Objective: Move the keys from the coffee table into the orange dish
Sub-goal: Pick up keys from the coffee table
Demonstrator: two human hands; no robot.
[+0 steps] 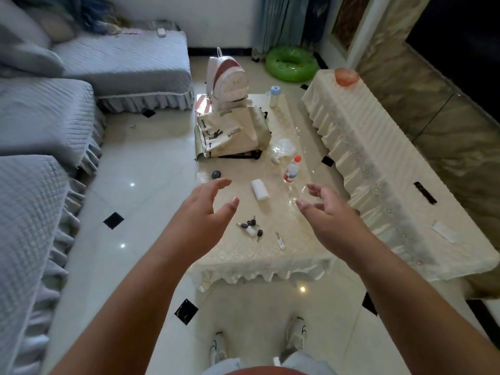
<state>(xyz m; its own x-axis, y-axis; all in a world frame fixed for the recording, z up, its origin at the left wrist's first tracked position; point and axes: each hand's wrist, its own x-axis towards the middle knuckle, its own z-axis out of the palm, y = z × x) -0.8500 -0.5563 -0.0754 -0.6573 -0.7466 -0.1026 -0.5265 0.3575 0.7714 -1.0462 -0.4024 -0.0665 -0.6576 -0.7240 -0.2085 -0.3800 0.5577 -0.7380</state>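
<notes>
Orange dish (346,76) sits far off, so with both hands — left hand (205,212), right hand (328,212) — spread and empty, we'd pinch the whole keys (251,227) bunch first.

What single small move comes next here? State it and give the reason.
Probably lower the right hand onto the bunch of dark-headed keys near the front of the cream-clothed coffee table and close on it. Both hands hover open and empty, the left hand included, and the keys lie untouched between them.
</notes>
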